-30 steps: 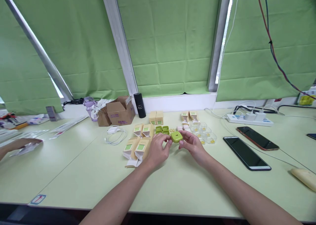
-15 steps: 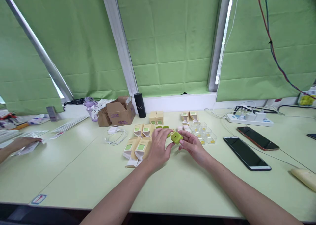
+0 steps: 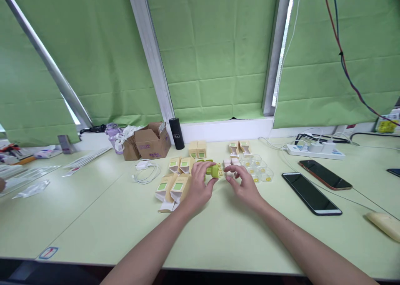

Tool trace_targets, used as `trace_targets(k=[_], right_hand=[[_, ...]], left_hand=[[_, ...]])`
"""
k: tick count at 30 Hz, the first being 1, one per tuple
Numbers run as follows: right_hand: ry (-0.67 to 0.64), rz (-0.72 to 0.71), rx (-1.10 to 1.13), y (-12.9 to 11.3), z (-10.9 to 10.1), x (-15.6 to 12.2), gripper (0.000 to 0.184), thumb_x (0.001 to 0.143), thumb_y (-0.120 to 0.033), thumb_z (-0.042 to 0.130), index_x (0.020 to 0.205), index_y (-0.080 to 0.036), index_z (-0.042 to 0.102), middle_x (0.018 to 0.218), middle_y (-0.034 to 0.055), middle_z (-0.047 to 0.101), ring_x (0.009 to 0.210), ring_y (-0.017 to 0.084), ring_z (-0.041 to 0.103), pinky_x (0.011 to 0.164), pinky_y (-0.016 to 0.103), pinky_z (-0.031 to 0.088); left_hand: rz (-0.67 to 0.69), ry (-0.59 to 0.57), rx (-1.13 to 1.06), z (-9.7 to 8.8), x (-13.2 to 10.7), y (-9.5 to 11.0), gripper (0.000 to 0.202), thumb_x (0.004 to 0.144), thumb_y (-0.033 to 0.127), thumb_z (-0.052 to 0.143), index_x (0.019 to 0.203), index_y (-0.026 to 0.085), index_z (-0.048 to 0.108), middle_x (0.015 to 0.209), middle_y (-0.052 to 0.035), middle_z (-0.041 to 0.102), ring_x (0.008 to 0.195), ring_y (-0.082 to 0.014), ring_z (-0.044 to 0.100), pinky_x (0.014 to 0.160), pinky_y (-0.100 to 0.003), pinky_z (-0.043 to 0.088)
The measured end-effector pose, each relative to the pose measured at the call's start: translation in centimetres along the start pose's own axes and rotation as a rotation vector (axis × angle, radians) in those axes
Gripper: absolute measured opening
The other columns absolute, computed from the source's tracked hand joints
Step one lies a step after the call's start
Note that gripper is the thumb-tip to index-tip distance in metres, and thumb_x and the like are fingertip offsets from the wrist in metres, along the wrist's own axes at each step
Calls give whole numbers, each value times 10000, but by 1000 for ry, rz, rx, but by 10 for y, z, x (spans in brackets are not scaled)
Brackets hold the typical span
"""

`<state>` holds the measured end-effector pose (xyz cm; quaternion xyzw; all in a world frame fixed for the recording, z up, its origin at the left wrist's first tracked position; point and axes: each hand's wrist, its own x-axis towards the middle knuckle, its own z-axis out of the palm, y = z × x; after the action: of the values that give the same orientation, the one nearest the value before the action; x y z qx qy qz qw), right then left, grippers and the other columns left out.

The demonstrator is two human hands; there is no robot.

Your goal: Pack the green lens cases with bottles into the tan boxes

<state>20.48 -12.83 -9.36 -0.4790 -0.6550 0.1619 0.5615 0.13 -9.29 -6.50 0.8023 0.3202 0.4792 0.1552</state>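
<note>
My left hand [image 3: 199, 184] has thumb and fingers closed around a small green earbud case [image 3: 214, 171], just above the table. Other green pieces beside it are partly hidden by my fingers. My right hand [image 3: 246, 186] is apart from the case, its thumb and index finger spread with nothing visible between them. Close to its fingertips are small pale pink-white pieces [image 3: 227, 163]. Clear plastic cups [image 3: 261, 170] with yellow spots sit just beyond my right hand. Left of my left hand stand opened kraft boxes [image 3: 178, 186] with green labels.
More kraft boxes [image 3: 197, 149] stand at the back, near a black cylinder [image 3: 176, 134] and a brown carton [image 3: 153, 141]. A white cable [image 3: 146, 173] lies coiled at left. Two phones [image 3: 311, 193] and a power strip [image 3: 315, 151] occupy the right side.
The green case has moved left, out of both hands into my left hand alone, and turned. My right hand has let go. At far left, another person's hand has drawn back toward the edge.
</note>
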Motion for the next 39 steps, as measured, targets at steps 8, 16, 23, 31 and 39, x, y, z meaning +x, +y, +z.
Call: trace_targets(k=[8, 16, 23, 31, 39], right_hand=[[-238, -247, -642, -3, 2, -3, 423, 952, -87, 524, 1325, -221, 673, 1470, 104, 665, 1425, 353, 467, 1177, 546, 366], [-343, -279, -840, 1, 10, -3, 326, 1016, -195, 538, 1304, -184, 690, 1515, 143, 634, 1508, 371, 424, 1278, 593, 230], [-360, -310, -844, 4, 11, -4, 243, 1059, -269, 542, 1225, -200, 704, 1373, 133, 705, 1505, 349, 439, 1309, 595, 213], [-364, -317, -867, -1, 13, -3, 258, 1060, -228, 515, 1227, -173, 704, 1310, 148, 715, 1488, 346, 448, 1323, 588, 195], [-267, -366, -750, -6, 9, 2, 258, 922, -73, 593, 1076, -205, 751, 1190, 124, 787, 1257, 333, 616, 1190, 541, 343]], left_hand=[[-222, 48, -260, 0, 6, -13, 464, 890, 176, 745, 1329, 284, 638, 1373, -88, 654, 1328, -255, 604, 1150, -423, 452], [-222, 35, -462, 3, 10, -21, 481, 878, 248, 760, 1340, 245, 629, 1369, -111, 709, 1284, -266, 654, 1039, -390, 515], [-261, 5, -536, 5, 9, -17, 508, 843, 288, 812, 1313, 230, 627, 1332, -120, 732, 1281, -276, 674, 1039, -398, 539], [-272, 0, -549, 6, 7, -16, 521, 837, 312, 832, 1306, 221, 626, 1350, -133, 718, 1287, -275, 672, 1059, -402, 540], [-274, 31, -516, 5, 8, -21, 489, 853, 302, 825, 1292, 223, 624, 1308, -116, 731, 1259, -261, 680, 1063, -397, 539]])
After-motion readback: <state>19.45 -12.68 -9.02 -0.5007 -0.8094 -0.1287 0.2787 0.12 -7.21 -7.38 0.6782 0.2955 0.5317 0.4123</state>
